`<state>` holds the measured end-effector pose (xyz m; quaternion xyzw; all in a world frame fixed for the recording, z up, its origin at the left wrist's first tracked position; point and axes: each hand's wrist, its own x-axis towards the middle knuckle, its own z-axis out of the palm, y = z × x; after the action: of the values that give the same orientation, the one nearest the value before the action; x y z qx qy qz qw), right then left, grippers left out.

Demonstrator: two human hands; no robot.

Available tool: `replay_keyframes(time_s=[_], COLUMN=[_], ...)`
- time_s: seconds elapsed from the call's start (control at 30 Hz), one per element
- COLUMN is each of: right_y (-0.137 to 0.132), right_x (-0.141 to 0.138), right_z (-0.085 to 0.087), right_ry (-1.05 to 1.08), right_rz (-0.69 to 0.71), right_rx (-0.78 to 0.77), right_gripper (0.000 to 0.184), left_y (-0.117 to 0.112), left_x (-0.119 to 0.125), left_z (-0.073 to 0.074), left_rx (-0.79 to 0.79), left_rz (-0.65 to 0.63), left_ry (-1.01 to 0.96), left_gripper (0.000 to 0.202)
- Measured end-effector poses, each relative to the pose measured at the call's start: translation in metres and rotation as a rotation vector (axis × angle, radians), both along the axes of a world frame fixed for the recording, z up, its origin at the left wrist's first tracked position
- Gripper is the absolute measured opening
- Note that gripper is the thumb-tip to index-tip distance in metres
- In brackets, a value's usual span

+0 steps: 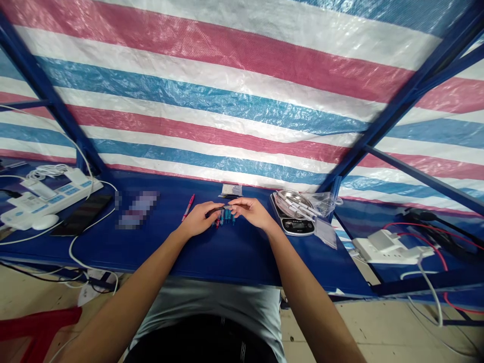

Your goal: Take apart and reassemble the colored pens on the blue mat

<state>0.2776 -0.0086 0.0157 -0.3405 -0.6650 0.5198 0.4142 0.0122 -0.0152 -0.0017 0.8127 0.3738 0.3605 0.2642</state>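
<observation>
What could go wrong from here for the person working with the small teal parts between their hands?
The small teal parts sit tightly grouped on the blue tabletop, so the left hand or right hand might knock them loose. The steel bowl on the kitchen scale is close by and could get bumped.

Woven plastic tarpaulin [227,85] with a glossy, crinkled sheen backs a painted steel frame [408,96]. The table cover [151,252] looks like smooth, matt blue cloth. The small pieces [226,217] are translucent blue plastic, the pen [188,206] glossy pink plastic, the bowl [289,199] polished stainless steel, the bag [325,204] thin clear plastic, and the power strip [389,247] smooth white plastic
</observation>
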Motion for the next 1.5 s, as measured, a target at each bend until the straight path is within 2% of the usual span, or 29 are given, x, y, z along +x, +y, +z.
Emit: replay_keyframes(time_s=[0.17, 0.3, 0.47, 0.57, 0.73, 0.83, 0.93, 1.0, 1.07, 1.13, 1.2, 1.27, 1.33, 1.4, 1.5], right_y=[0.0, -0.002, -0.004, -0.005, -0.008, -0.009, -0.009, -0.008, -0.006, -0.004, -0.002, -0.001, -0.001, -0.002, -0.004], right_x=[-0.003, 0.0, 0.001, -0.001, -0.005, -0.006, -0.005, -0.005, -0.006, -0.006, -0.007, -0.009, -0.012, -0.016, -0.023], right_z=[0.001, 0.004, 0.008, 0.006, 0.004, 0.008, 0.01, 0.009, 0.007, 0.005, 0.003, 0.003, 0.002, 0.0, -0.002], right_ry=[0.014, -0.004, -0.017, -0.069, -0.269, -0.199, -0.101, -0.089, -0.067, -0.007, 0.079, 0.156, 0.193, 0.205, 0.19], right_rz=[-0.071, -0.069, -0.027, -0.019, -0.118, -0.081, -0.015, -0.012, -0.042, -0.089, -0.139, -0.175, -0.199, -0.208, -0.191], right_rx=[0.052, 0.067, 0.099, 0.083, 0.028, 0.078, 0.107, 0.114, 0.097, 0.065, 0.037, 0.03, 0.025, 0.016, -0.018], right_gripper=[0.04, 0.039, 0.038, 0.043, 0.059, 0.045, 0.043, 0.037, 0.035, 0.038, 0.04, 0.041, 0.04, 0.04, 0.043], left_y=[0.002, 0.004, 0.002, 0.001, 0.0, -0.001, -0.002, 0.0, 0.003, 0.007, 0.011, 0.013, 0.014, 0.013, 0.012], left_x=[-0.003, -0.005, -0.004, -0.004, -0.004, -0.003, -0.001, -0.001, -0.002, -0.003, -0.004, -0.004, -0.003, 0.0, 0.004], left_z=[-0.003, -0.004, -0.004, -0.003, 0.001, 0.003, 0.003, 0.004, 0.003, 0.002, 0.001, 0.0, 0.0, 0.001, 0.002], left_rx=[-0.082, -0.148, -0.328, -0.282, -0.222, -0.214, -0.204, -0.19, -0.153, -0.132, -0.207, -0.346, -0.447, -0.479, -0.491], left_rz=[-0.013, -0.006, -0.11, -0.078, -0.009, 0.009, 0.035, 0.049, 0.116, 0.245, 0.338, 0.321, 0.243, 0.191, 0.194], left_ry=[-0.08, -0.168, -0.292, -0.217, -0.132, -0.146, -0.148, -0.154, -0.172, -0.23, -0.356, -0.511, -0.635, -0.733, -0.86], left_gripper=[0.045, 0.047, 0.055, 0.052, 0.051, 0.051, 0.053, 0.054, 0.057, 0.067, 0.074, 0.07, 0.06, 0.053, 0.046])
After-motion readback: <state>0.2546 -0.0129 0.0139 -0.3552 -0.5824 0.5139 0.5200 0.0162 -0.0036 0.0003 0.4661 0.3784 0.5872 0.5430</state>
